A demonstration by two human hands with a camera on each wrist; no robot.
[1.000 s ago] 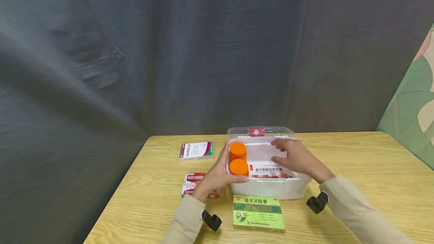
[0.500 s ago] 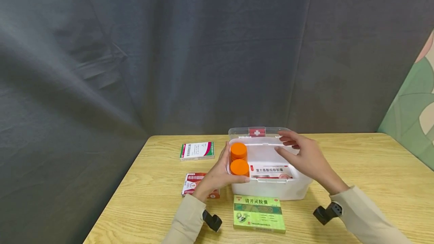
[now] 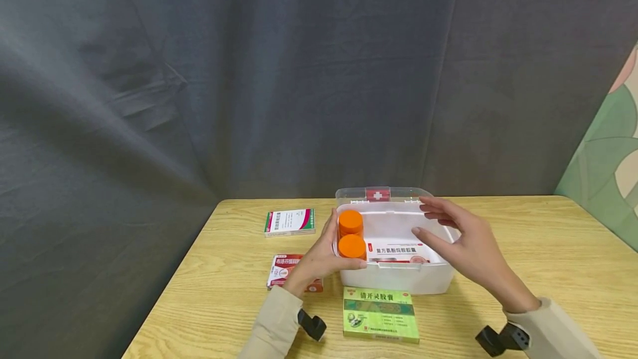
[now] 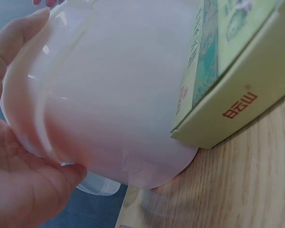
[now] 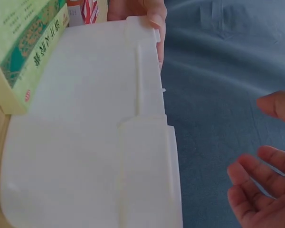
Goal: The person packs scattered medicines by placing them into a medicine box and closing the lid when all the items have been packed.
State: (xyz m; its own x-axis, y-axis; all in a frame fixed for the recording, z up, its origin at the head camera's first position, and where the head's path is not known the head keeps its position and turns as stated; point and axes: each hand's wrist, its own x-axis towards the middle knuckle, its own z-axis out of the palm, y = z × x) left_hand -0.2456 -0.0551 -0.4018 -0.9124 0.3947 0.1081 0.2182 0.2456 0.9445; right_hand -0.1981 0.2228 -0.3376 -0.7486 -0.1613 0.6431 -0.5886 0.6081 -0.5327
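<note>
White box (image 3: 399, 279), green carton (image 3: 381, 314) just in front.

"Seeing all of the red box (image 3: 284, 270) in the head view?"
"No, covered in part by the left hand (image 3: 323, 258). Can't see the lower parts of the orange-capped bottles (image 3: 351, 220) either, sunk behind the wall of the white container (image 3: 399, 278)."
"Able to read the smallest print on the green box (image 3: 380, 314)?"
"No, too small. Cropped, too, in the left wrist view."
"And in the right?"
"Missing part of the right hand (image 3: 468, 240), cut by the edge."
</note>
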